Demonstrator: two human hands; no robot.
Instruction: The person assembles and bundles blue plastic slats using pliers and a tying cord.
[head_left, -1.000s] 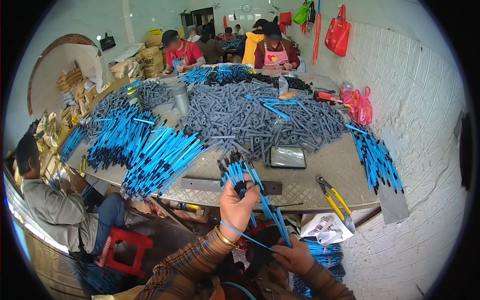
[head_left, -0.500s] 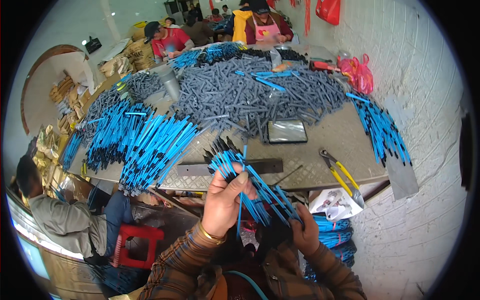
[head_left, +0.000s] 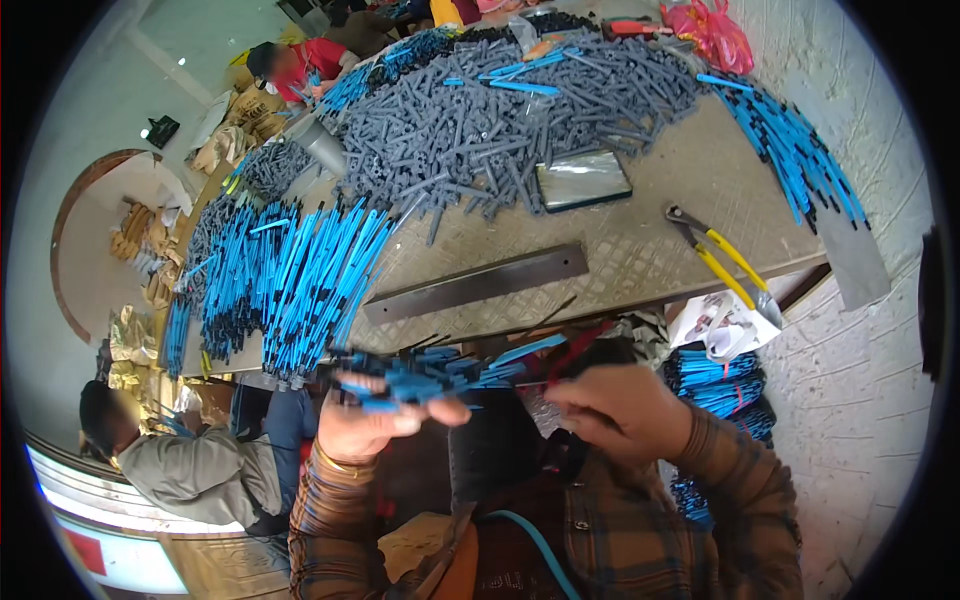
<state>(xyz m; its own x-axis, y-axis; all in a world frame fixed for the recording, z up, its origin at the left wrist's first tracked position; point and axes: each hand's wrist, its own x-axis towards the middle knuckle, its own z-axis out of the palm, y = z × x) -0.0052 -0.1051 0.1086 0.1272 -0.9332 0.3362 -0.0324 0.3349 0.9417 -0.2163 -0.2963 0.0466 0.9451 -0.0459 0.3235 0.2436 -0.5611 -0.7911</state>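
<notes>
My left hand (head_left: 375, 428), below the table's front edge, is closed round a loose bundle of thin blue sticks with black ends (head_left: 435, 378). The bundle lies almost level and is smeared by motion. To its right, my right hand (head_left: 625, 412) is held with curled fingers, apart from most of the sticks. A thin red strip (head_left: 582, 348) shows just beyond those fingers. Whether the right hand grips it, or anything else, cannot be made out. A dark flat metal bar (head_left: 478, 282) lies on the table in front of both hands.
A heap of grey tubes (head_left: 440, 140) covers the table's far part. Blue sticks (head_left: 330, 270) are piled at left, more (head_left: 790, 150) at right. Yellow-handled pincers (head_left: 720, 255) lie near the right front edge. Tied bundles (head_left: 715, 370) sit below. Co-workers sit left (head_left: 200, 450) and behind (head_left: 300, 65).
The bundle has gone from upright-slanting to nearly level, lower and further left with my left hand. My right hand has come up, away from the stick ends. The view has tilted down.
</notes>
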